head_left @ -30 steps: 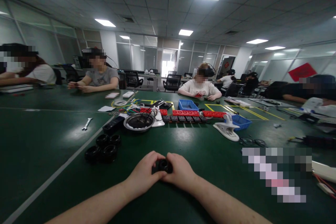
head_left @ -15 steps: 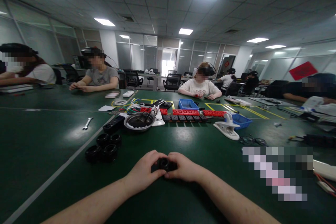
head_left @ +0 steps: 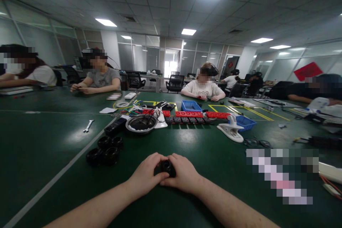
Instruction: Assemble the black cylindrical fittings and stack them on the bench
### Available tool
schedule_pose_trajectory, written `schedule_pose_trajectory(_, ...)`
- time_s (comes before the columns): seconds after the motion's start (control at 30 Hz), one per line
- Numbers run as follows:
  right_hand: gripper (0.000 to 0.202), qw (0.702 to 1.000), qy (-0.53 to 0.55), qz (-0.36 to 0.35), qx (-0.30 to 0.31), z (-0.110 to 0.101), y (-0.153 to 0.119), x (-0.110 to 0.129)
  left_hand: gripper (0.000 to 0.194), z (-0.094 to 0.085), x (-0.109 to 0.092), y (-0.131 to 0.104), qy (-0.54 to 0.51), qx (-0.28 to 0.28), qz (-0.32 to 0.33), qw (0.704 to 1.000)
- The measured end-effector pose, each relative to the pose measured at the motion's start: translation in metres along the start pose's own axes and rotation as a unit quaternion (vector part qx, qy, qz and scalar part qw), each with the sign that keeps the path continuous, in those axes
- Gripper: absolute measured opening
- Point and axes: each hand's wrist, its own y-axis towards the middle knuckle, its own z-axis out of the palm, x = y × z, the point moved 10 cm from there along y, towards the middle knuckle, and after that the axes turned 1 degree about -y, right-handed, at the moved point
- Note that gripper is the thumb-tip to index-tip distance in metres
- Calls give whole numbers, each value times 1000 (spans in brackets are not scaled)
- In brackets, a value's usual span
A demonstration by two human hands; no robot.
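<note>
Fingers (head_left: 159, 157) of both hands are clamped on one black part (head_left: 166, 165), which sits between the left hand (head_left: 144, 174) and the right hand (head_left: 185, 174), above the near middle of the green counter (head_left: 187, 149). It shows one round opening; its lower side is hidden by the thumbs.

To the left of the hands are four black rings (head_left: 110, 155), bunched together. Farther left is one wrench (head_left: 88, 126), lying flat. Beyond the four, toward the middle, is one metal bowl (head_left: 130, 128) with dark contents, and one white stand (head_left: 161, 121) at its right.

Three red strips (head_left: 188, 114) run left to right across the middle, with one black row (head_left: 188, 121) along their near side. Two blue bins (head_left: 191, 107) are there: one beyond the strips, the other at their right, partly behind one white clip (head_left: 232, 133). One white box (head_left: 130, 96) lies at the far left of the bowl. Four people (head_left: 204, 87) sit around the counter.
</note>
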Motion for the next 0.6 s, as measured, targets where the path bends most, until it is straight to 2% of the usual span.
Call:
schedule_pose_trajectory(0.2,28,989,118,-54,74,5,2,-6,29,1,-4,-1,-15,23,9,1000)
schedule_pose_trajectory(0.3,28,988,125,-22,83,10,4,-12,28,2,-4,0,-12,24,5,1000)
schedule_pose_trajectory(0.37,32,993,93,20,69,12,4,-17,27,2,-2,0,-5,13,-5,1000)
schedule_pose_trajectory(0.43,34,998,38,49,29,10,3,-17,27,0,0,0,6,-13,-20,1000)
schedule_pose_trajectory(0.5,32,998,-11,62,-10,6,2,-14,27,-3,2,-1,15,-36,-31,999)
schedule_pose_trajectory(0.6,30,997,-34,65,-21,6,-1,-9,26,-4,2,-1,14,-43,-32,998)
